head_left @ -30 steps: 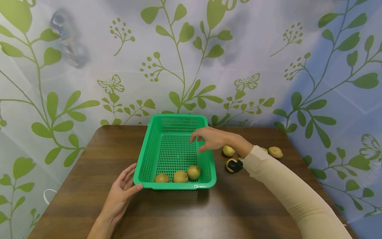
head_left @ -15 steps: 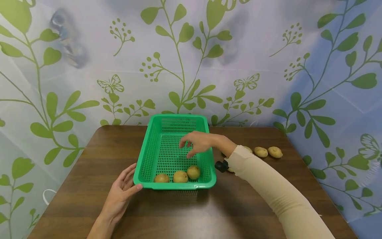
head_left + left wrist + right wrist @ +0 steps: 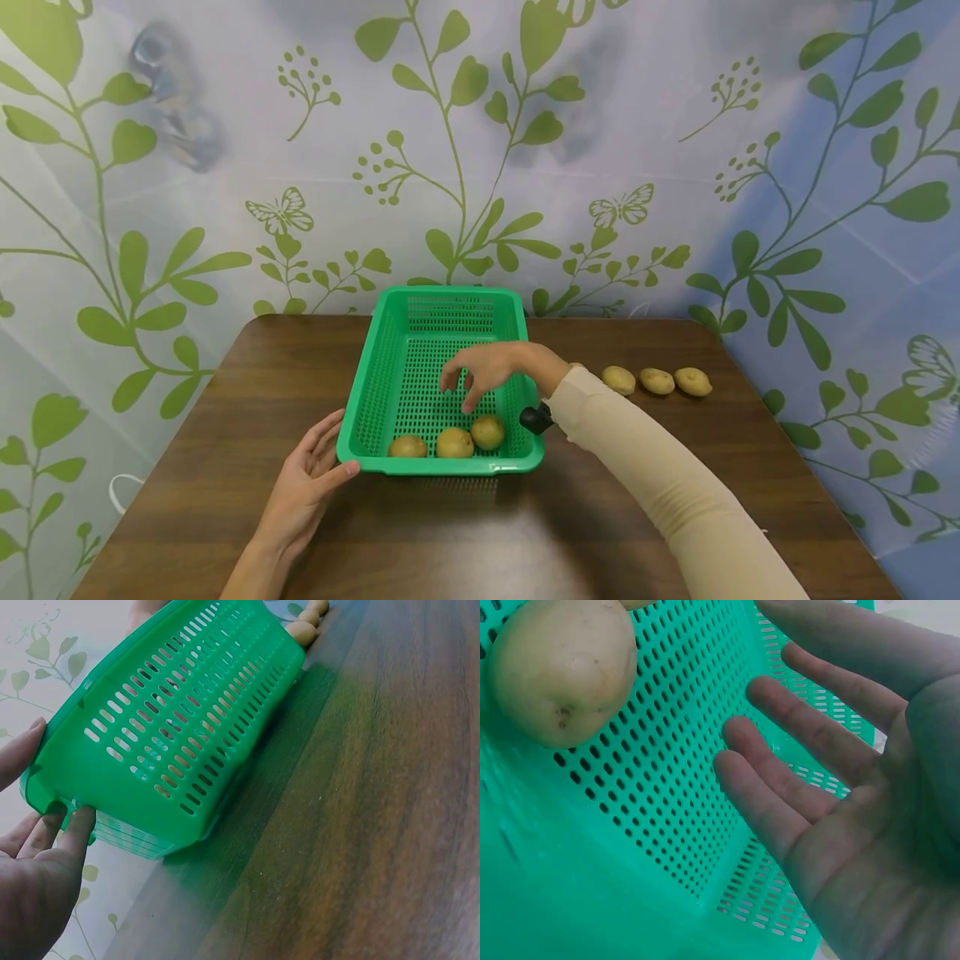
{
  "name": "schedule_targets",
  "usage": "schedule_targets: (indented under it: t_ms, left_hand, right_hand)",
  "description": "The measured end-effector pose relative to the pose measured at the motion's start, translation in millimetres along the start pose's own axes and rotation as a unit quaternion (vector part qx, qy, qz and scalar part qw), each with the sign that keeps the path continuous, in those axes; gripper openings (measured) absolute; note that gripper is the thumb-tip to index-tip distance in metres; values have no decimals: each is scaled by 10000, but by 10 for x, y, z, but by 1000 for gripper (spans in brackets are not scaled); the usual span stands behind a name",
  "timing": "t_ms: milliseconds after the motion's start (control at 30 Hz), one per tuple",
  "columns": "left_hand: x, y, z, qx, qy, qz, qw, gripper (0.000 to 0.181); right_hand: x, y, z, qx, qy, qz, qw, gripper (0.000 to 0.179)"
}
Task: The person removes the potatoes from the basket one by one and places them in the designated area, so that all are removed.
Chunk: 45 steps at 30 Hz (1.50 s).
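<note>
A green plastic basket (image 3: 450,467) with slotted walls stands on the table, three potatoes (image 3: 453,443) lying along its near side. At its near left corner my left hand (image 3: 303,483) grips the rim, thumb over the edge and fingers against the outer wall, as the left wrist view also shows. Inside the basket's outline, above the potatoes, hovers my right hand (image 3: 483,367). Its fingers are spread and relaxed with nothing between them; in the right wrist view a potato (image 3: 562,675) lies apart from the fingertips (image 3: 735,761).
On the brown wooden table (image 3: 637,500), a row of potatoes (image 3: 657,382) lies right of the basket, partly hidden behind the right sleeve (image 3: 660,475). A leaf-patterned curtain (image 3: 637,125) hangs close behind the table's far edge.
My right hand has moved left and toward me, deeper over the basket, uncovering more potatoes in the row on the right. The left hand, basket and its three potatoes have stayed put.
</note>
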State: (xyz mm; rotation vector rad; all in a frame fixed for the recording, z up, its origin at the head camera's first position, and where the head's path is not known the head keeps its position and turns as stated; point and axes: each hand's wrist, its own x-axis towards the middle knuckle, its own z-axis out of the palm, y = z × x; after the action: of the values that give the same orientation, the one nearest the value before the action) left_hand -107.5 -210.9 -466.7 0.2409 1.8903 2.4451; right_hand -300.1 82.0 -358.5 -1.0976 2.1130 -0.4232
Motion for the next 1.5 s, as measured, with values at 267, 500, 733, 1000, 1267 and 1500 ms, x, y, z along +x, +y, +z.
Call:
schedule_targets:
  t_ms: [267, 500, 733, 1000, 1267, 1500]
  left_hand:
    - [-12, -4, -23, 34, 6, -3, 10000, 75]
    - [-20, -5, -34, 73, -70, 141, 9998, 74]
    - [-29, 2, -29, 15, -179, 170, 9997, 73]
    - [-14, -16, -13, -46, -122, 109, 9999, 74]
    - [-17, -26, -14, -43, -80, 133, 9999, 75]
    - [-12, -18, 5, -79, 16, 27, 10000, 76]
  right_hand:
    - [99, 58, -23, -47, -735, 203, 9971, 52]
    - [193, 61, -66, 90, -1603, 632, 9850, 49]
    - [325, 39, -16, 368, -2152, 1092, 9698, 43]
    - [385, 104, 93, 562, -2555, 1472, 9539, 41]
    - [402, 122, 102, 334, -2635, 1600, 9507, 41]
    - [318, 105, -6, 36, -2544, 1018, 9617, 39]
